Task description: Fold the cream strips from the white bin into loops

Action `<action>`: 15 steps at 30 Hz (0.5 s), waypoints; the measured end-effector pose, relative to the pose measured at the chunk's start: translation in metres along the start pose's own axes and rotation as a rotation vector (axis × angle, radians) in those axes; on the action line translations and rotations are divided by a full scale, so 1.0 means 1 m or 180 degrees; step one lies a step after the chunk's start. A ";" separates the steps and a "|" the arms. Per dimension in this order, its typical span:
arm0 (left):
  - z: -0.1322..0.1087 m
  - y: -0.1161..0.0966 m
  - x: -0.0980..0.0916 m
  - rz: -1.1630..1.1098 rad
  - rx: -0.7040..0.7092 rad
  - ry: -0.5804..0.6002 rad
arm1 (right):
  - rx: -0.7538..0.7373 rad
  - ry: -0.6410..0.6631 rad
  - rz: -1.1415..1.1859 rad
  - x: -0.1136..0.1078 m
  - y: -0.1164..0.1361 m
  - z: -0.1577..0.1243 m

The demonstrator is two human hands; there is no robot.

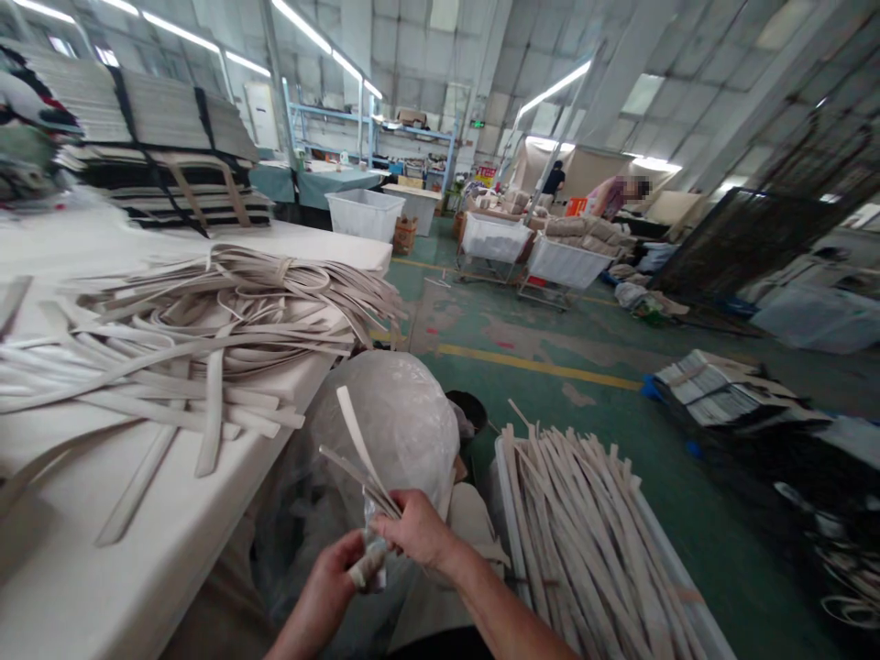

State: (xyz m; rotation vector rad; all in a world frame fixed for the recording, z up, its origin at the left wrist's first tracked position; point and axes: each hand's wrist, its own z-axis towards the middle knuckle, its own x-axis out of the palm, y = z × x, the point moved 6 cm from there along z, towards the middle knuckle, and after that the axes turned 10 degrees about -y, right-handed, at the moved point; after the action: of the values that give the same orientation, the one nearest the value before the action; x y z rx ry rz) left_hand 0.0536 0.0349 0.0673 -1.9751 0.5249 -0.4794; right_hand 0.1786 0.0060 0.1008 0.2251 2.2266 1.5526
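Left hand (pixel 340 576) and right hand (pixel 414 529), close together, both clamped on a bundle of beige strips (pixel 357 454) before a clear plastic bag (pixel 405 412), beside a white crate (pixel 500 490) filled with similar strips.

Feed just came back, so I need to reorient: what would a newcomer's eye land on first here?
The heap of pale strips sprawled over the white table on the left stands out first. At bottom centre, the left hand and right hand together hold a small bunch of the same strips, in front of a clear bag. To the right, a bin on the floor is packed with more strips.
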 end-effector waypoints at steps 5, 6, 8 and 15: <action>0.008 0.015 0.006 0.0215 -0.0244 0.0175 | -0.0102 0.0034 -0.0132 -0.006 -0.007 -0.001; 0.011 0.020 0.003 0.0133 -0.0370 0.0121 | -0.0094 0.0103 -0.0067 -0.007 -0.008 -0.003; 0.018 0.028 -0.006 -0.0251 -0.0650 -0.0116 | -0.0070 0.0279 0.0118 -0.009 -0.013 -0.008; 0.023 0.026 -0.039 -0.1985 -0.1214 -0.1100 | 0.0404 0.0628 0.0527 -0.013 -0.032 -0.043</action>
State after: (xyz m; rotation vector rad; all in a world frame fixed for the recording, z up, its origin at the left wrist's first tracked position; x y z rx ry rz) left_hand 0.0300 0.0627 0.0299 -2.5212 -0.2547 -0.4169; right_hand 0.1749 -0.0474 0.0871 0.3129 2.5205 1.5783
